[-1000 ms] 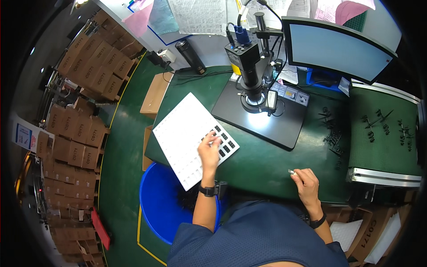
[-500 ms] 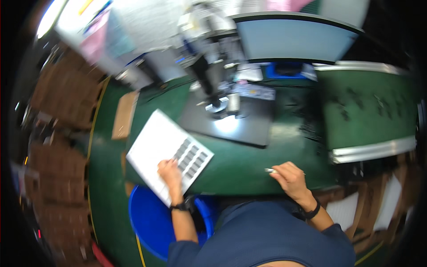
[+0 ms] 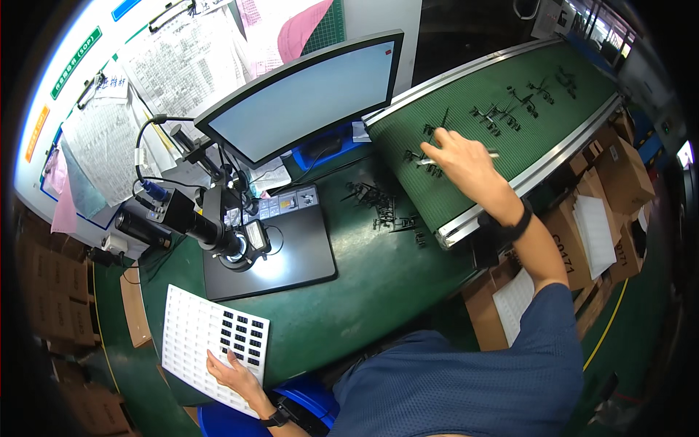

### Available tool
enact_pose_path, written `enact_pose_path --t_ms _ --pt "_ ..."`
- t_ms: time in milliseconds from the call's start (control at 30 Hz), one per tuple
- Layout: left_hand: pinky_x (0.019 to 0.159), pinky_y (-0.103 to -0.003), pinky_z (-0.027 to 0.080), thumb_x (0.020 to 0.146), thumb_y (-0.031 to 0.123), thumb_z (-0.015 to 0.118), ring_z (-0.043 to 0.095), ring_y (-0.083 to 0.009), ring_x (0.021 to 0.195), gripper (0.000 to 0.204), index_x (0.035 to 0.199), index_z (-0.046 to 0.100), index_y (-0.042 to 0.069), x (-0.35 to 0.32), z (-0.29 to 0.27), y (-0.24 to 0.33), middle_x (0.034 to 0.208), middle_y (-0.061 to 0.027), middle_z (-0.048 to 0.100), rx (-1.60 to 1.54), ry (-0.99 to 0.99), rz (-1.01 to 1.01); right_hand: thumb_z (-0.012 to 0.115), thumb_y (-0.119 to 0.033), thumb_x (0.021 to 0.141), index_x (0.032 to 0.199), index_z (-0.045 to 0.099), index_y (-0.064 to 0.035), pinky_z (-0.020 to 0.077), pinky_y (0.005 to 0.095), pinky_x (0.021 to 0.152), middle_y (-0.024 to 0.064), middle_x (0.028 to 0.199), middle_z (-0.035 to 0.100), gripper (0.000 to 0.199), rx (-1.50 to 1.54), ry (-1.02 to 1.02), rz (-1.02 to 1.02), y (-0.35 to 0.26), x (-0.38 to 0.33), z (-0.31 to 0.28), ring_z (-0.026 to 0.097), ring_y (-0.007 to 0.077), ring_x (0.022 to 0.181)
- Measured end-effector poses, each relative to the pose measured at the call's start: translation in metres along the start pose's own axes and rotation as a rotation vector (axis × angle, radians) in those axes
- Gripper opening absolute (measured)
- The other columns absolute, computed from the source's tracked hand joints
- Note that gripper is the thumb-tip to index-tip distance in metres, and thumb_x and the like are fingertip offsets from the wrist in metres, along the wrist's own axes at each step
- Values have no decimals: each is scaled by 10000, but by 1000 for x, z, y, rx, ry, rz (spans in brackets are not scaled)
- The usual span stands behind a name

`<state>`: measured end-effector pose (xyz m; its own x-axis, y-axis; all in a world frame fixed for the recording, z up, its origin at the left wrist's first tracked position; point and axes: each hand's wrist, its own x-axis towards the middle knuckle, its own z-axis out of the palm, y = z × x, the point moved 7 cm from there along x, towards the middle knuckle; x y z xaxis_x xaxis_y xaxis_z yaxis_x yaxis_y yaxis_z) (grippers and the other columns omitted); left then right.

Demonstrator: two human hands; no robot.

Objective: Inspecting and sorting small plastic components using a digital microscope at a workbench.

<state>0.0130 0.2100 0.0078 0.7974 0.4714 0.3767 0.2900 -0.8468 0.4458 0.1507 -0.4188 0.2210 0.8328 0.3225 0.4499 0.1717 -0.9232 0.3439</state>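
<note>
My right hand (image 3: 466,166) reaches over the green conveyor belt (image 3: 502,84), fingers closed around slim silvery tweezers (image 3: 493,154) that are mostly hidden by the hand. Beneath and beside the fingers lie black branched plastic parts (image 3: 437,172), partly covered. Down at the left, my left hand (image 3: 237,377) rests on a white pocketed tray (image 3: 191,339), thumb and fingers apart. Several small black pieces (image 3: 242,336) fill rows of pockets at the tray's right side, right by the fingertips. More black branched parts (image 3: 499,116) are spread farther along the belt.
A microscope camera (image 3: 218,237) stands over a lit dark base plate (image 3: 313,255) behind the tray. Beyond it is a monitor (image 3: 306,95). A pile of black parts (image 3: 378,204) lies on the green table (image 3: 364,298). Cartons (image 3: 575,240) stand below the belt; a blue bin (image 3: 233,422) is under the tray.
My right hand has moved from above the table's front edge up and right to the belt. The view has swung right; the left hand stays at the tray.
</note>
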Motion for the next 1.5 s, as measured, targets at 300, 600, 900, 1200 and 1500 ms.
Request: enact_pose_path --t_ms 300,600,900,1200,1500 --pt "918 -364 521 1086 161 609 647 -246 1067 347 1351 612 -63 -22 -17 97 1202 -151 614 -583 -177 58 734 -97 785 761 726 -63 615 330 677 59 940 625 42 -86 -143 -169 5 11 38 675 209 923" --pt "775 -290 574 1045 56 648 737 -195 839 186 1127 739 -85 -51 51 224 963 -122 737 -1101 -743 6 769 -149 872 917 712 -60 571 441 698 103 870 683 115 483 -32 193 -26 -16 -19 684 324 809" --pt "632 -247 539 981 53 750 754 -199 835 270 1222 711 -64 -71 91 282 971 -120 765 -1516 -925 -274 819 -126 887 951 729 20 520 358 625 145 813 711 183 1199 -37 480 -177 -72 27 691 270 687" --pt "573 -238 528 982 57 755 729 -180 738 195 1116 734 -82 -89 112 224 917 -145 759 -1448 -848 -383 790 -155 906 902 712 -12 540 417 604 130 828 739 163 1261 -122 422 -234 -104 47 715 329 701" --pt "512 -203 436 1030 55 690 618 -90 626 148 1114 730 -60 -105 122 206 871 -88 734 -1230 -805 -399 751 -178 926 902 682 -49 542 461 606 135 756 712 148 970 -184 270 -260 -118 55 714 336 695"
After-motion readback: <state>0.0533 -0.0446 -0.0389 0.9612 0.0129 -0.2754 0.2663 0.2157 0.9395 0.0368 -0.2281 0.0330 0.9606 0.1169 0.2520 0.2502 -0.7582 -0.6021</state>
